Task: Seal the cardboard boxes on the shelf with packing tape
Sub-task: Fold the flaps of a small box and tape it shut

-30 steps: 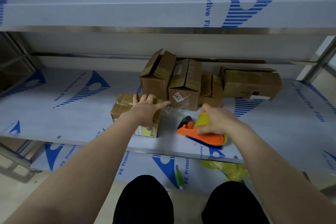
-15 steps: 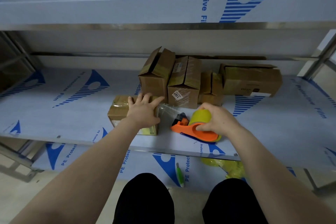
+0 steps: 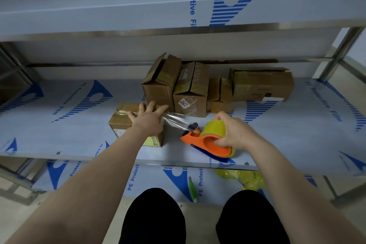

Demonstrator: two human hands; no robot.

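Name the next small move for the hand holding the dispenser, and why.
Probably tilt the tape dispenser to cut the strip: the left hand pins tape on the front box, and the strip stretches past its edge to the dispenser in the right hand.

shelf (image 3: 59, 125) left: open | rear centre: box cluster (image 3: 190, 93) blocks | overhead: upper shelf (image 3: 118, 16)

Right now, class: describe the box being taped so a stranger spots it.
On the film-covered shelf, brown cardboard boxes cluster at the back. One low cardboard box lies in front, left of them. Only it lies under the left hand, trailing clear tape.
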